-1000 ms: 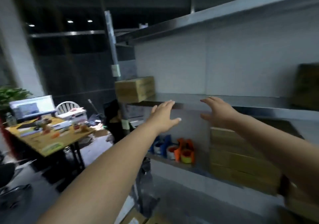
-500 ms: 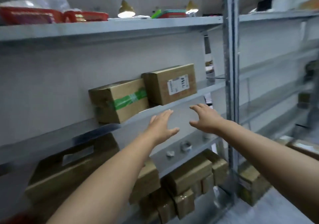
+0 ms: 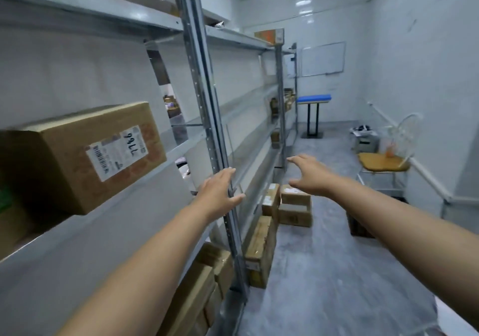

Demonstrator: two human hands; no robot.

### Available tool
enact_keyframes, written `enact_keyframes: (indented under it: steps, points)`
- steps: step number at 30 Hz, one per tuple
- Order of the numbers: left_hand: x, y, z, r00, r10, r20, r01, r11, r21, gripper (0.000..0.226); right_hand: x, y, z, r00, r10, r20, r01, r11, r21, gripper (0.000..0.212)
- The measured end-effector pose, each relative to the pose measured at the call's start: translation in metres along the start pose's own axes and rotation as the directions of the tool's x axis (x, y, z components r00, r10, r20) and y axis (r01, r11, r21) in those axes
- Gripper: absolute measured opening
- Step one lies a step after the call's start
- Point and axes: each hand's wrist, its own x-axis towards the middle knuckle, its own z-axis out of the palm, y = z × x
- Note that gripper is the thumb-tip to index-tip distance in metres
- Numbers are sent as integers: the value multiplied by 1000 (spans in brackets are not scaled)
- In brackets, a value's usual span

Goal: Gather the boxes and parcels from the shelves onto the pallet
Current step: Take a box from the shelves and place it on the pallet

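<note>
A brown cardboard box with a white label (image 3: 88, 154) sits on the grey metal shelf (image 3: 145, 177) at the left. Both my arms reach forward. My left hand (image 3: 220, 193) is open in front of the shelf's upright post (image 3: 204, 107), fingers straight, holding nothing. My right hand (image 3: 308, 173) is open over the aisle, empty. Several brown boxes (image 3: 259, 247) lie on the floor beside the shelf, with two stacked ones (image 3: 295, 206) farther along. More boxes (image 3: 204, 281) sit under the bottom shelf. No pallet is in view.
The aisle floor (image 3: 337, 271) runs ahead to a white back wall with a whiteboard (image 3: 322, 58). A blue-topped stand (image 3: 313, 99) stands at the far end. A chair with a yellow seat (image 3: 383, 164) is at the right wall. A dark crate (image 3: 359, 225) lies near it.
The view has swung right, from facing the shelf to looking down the aisle. The labelled box now lies far left. Both hands stay open and outstretched.
</note>
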Motion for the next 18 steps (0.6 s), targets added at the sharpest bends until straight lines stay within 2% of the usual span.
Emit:
enact_keyframes:
  steps: [4, 9, 14, 18]
  points:
    - [57, 20, 39, 991, 123, 58, -123, 992, -8, 78, 6, 41, 8, 988, 147, -40, -146, 989, 34, 66]
    - [127, 63, 97, 973, 198, 116, -195, 980, -39, 72, 18, 120, 8, 959, 277, -51, -277, 961, 10, 68]
    - [209, 94, 156, 974, 192, 117, -187, 981, -54, 70, 66, 203, 0, 944, 318, -88, -317, 948, 20, 69]
    - [278, 111, 189, 982, 146, 121, -138, 988, -76, 72, 125, 260, 2, 952, 304, -34, -303, 953, 31, 70]
